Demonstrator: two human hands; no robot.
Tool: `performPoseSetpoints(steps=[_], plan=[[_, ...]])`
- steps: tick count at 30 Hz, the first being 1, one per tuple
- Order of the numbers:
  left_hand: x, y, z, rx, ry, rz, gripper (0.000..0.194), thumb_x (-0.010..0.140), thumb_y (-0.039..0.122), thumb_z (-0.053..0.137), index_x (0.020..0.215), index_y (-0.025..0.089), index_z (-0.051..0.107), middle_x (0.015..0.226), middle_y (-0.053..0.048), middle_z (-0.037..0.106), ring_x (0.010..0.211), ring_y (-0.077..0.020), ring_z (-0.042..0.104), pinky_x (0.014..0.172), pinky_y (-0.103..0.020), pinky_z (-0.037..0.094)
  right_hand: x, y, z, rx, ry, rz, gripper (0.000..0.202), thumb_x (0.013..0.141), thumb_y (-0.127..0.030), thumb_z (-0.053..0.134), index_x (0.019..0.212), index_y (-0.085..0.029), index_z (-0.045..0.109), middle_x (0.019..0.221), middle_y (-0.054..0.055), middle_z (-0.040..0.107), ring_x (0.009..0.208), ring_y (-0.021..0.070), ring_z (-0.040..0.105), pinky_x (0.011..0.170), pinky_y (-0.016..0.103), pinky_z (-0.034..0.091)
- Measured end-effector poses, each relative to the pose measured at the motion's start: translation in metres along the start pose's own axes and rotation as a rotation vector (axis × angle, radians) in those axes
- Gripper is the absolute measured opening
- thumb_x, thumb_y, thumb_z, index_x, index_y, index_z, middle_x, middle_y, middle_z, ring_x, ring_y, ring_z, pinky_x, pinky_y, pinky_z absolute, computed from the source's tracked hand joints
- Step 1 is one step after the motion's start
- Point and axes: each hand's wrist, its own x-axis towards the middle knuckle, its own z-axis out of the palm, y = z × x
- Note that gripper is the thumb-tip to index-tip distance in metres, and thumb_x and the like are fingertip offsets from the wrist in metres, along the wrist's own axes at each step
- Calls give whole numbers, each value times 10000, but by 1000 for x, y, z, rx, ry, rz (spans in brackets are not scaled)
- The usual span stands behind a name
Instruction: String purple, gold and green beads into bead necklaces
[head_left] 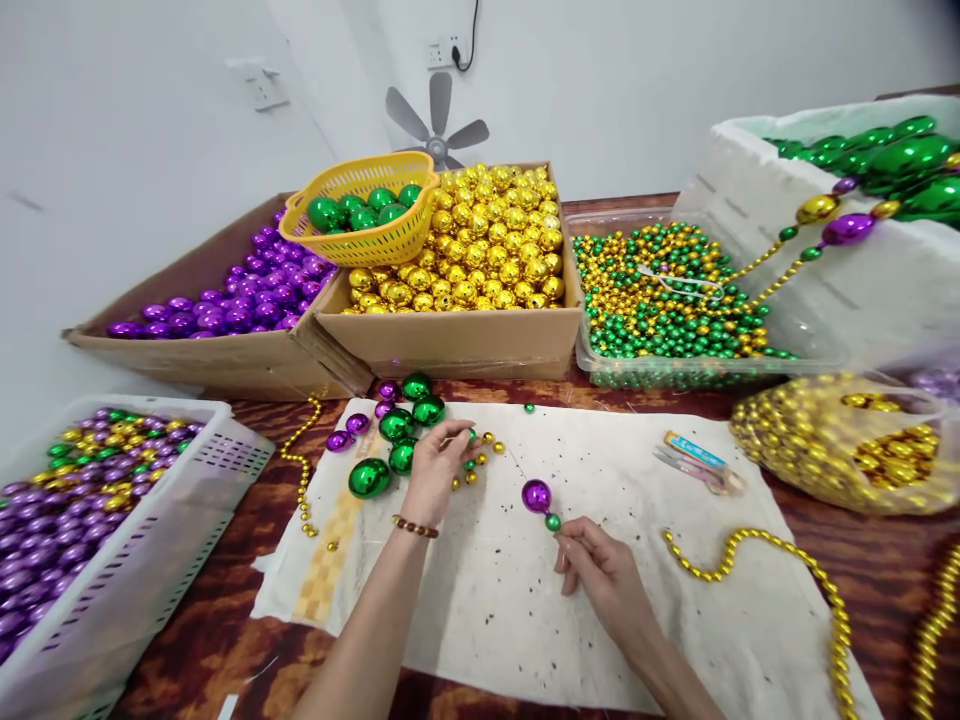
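Observation:
My right hand (600, 572) pinches just below a small green bead (553, 522), which sits against a shiny purple ball (536, 496). A thin needle or wire (519, 465) sticks out beyond the ball; the thread inside the fingers is hidden. Over the cloth's far side, my left hand (437, 468) has its fingertips closed on another small green bead (472, 436). Loose small gold beads (488, 438) lie right beside those fingertips. Several larger green balls (369, 478) and a few purple balls (338, 441) rest to the left of that hand.
A white cloth (480, 600) covers the table's middle, with snips (694, 468) at right. Gold bead strings (780, 542) lie on both sides. Behind stand boxes of purple balls (240, 290) and gold balls (487, 240), a yellow basket (360, 245), a clear bin (690, 365) and a white crate (225, 455).

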Motion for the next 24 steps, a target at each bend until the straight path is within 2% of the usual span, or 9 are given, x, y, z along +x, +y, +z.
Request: performPoseSetpoints(steps=[4,7,11,15,17,20,24], plan=[[-6,-5,-1,-35,17,-7,330,912,358,421,1067,151,625,960,-102,667,792,-185,673,719,-315,542,-2,2,1,-13,-10,9,247,952,-390,484,855,-180,573,670,-19,592,506,113,572,522,228,423],[4,-7,-3,91,56,30,262,889,282,461,1039,176,648,1042,-99,616,917,-207,631,840,-344,501,-3,3,0,-36,-1,17,255,956,-397,475,857,-182,571,671,-22,584,508,112,571,532,230,422],[17,-6,1,263,-23,99,189,833,176,524,913,213,692,983,-71,598,965,-225,571,923,-353,431,-4,5,-3,-58,21,19,262,953,-404,476,854,-181,573,669,-19,584,511,114,573,549,236,424],[17,-6,4,357,-93,158,169,845,208,547,925,222,695,1012,-81,587,1008,-254,502,945,-389,382,-6,6,-5,-52,41,20,266,949,-408,478,858,-179,577,673,-14,587,511,119,571,553,241,423],[14,-7,3,371,-121,181,157,836,236,580,942,226,695,1038,-81,584,1026,-266,467,945,-407,362,-5,6,-4,-47,38,19,269,947,-410,480,848,-180,577,672,-12,588,510,119,569,552,241,422],[14,-8,2,353,-156,189,99,793,246,641,866,220,703,1010,-77,593,1020,-277,440,935,-427,342,-4,5,-3,-46,31,18,267,946,-406,485,833,-181,573,670,-13,589,511,118,569,553,238,421],[18,-9,2,245,-166,175,66,772,270,670,788,209,691,951,-69,619,1019,-279,449,947,-448,327,-4,4,-1,-26,25,7,269,942,-416,487,844,-180,571,669,-13,586,506,118,569,541,235,424]])
